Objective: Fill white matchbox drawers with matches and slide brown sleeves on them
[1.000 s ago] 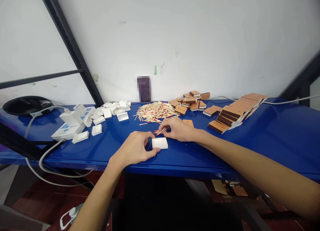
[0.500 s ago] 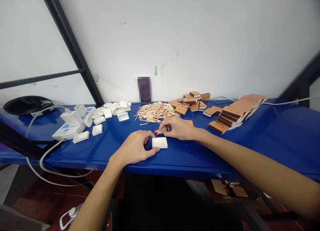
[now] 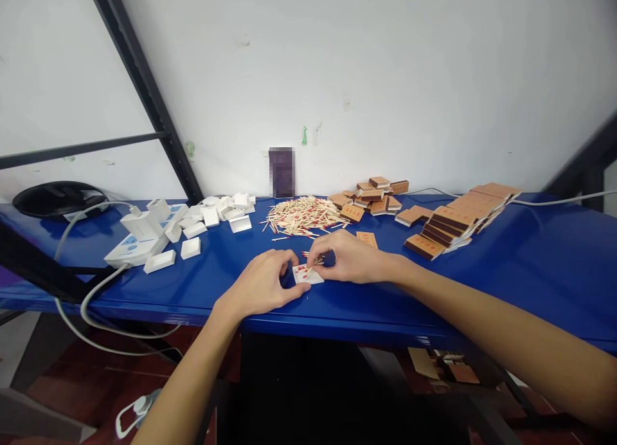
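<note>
Near the table's front edge lies a small white matchbox tray (image 3: 315, 278). My left hand (image 3: 264, 281) curves round its left end, thumb at the near side and fingers at the far side. My right hand (image 3: 344, 257) is over the tray's right part, fingertips pinched on several matches (image 3: 308, 272) with red heads pointing left into the tray. A few more matches lie just behind the tray, partly hidden by my right fingers. Behind my hands spreads a big heap of loose matches (image 3: 303, 215).
White empty trays (image 3: 222, 210) are piled at left, beside a power strip (image 3: 137, 249) with plugs and cables. Brown matchbox sleeves (image 3: 373, 194) are heaped at the back, with stacked matchboxes (image 3: 453, 217) at right. One sleeve (image 3: 367, 239) lies flat behind my right wrist.
My right hand has moved from behind the tray to above it, bringing matches into the tray, which was bare before. My left hand stays round the tray. The view has shifted slightly.
</note>
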`<state>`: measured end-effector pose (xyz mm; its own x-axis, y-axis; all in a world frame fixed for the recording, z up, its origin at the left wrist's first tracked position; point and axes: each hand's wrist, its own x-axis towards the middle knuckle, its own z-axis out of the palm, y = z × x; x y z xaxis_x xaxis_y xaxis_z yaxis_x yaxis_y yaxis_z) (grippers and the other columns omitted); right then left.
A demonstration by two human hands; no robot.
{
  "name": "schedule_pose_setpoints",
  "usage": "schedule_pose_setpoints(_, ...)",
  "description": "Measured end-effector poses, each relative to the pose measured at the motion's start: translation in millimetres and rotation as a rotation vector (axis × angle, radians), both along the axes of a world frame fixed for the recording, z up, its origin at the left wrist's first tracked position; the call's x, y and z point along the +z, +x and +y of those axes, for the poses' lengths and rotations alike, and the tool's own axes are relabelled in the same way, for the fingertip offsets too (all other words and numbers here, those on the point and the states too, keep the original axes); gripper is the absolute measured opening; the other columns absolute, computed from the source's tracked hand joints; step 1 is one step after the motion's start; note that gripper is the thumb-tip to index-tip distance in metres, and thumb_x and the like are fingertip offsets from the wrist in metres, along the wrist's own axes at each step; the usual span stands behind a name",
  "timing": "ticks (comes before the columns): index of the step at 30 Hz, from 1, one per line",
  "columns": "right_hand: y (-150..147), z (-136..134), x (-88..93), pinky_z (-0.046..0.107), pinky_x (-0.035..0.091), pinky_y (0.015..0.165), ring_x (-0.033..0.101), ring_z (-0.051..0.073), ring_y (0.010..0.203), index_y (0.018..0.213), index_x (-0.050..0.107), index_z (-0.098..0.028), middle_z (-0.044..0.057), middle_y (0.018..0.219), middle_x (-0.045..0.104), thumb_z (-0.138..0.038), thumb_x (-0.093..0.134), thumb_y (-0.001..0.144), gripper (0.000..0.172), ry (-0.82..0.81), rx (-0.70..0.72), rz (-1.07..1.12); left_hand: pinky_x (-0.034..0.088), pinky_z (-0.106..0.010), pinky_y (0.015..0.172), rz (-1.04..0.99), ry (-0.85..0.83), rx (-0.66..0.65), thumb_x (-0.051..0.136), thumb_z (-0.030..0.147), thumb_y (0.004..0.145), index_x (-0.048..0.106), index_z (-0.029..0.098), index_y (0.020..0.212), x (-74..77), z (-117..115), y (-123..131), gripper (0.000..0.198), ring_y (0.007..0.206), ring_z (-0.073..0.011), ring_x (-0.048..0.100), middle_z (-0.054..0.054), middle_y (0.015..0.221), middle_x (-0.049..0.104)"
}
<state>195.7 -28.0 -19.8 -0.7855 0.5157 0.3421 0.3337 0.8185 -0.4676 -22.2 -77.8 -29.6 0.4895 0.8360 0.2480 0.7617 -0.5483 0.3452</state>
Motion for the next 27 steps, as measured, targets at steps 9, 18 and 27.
schedule_pose_setpoints(9, -5.7, -4.7, 1.8, 0.031, 0.044, 0.076, 0.061, 0.018, 0.077, 0.087, 0.077, -0.022, 0.002, 0.084, 0.076, -0.017, 0.067, 0.081, 0.013, 0.096, -0.059, -0.064, 0.036, -0.030, 0.066, 0.001, 0.011, -0.009, 0.059, 0.047, 0.085, 0.056, 0.020, 0.085, 1.2, -3.1, 1.1, 0.027, 0.073, -0.0180, 0.052, 0.000, 0.076, 0.057)
schedule_pose_setpoints(18, -6.8, -6.5, 1.1, 0.029, 0.045, 0.074, 0.065, 0.018, 0.078, 0.093, 0.078, -0.021, 0.003, 0.083, 0.076, -0.024, 0.068, 0.084, 0.013, 0.048, -0.070, -0.078, 0.036, -0.030, 0.067, 0.002, 0.028, -0.026, 0.059, 0.046, 0.087, 0.052, 0.020, 0.084, 0.4, -2.3, 1.2, 0.027, 0.075, -0.0181, 0.053, 0.000, 0.079, 0.058)
schedule_pose_setpoints(27, -6.1, -6.8, 1.9, 0.026, 0.047, 0.072, 0.067, 0.017, 0.079, 0.093, 0.076, -0.020, 0.003, 0.084, 0.076, -0.025, 0.067, 0.085, 0.013, -0.014, -0.042, -0.049, 0.037, -0.029, 0.067, 0.008, 0.037, -0.031, 0.059, 0.045, 0.087, 0.053, 0.020, 0.084, 0.2, -1.9, 1.5, 0.026, 0.074, -0.0173, 0.051, 0.001, 0.076, 0.055)
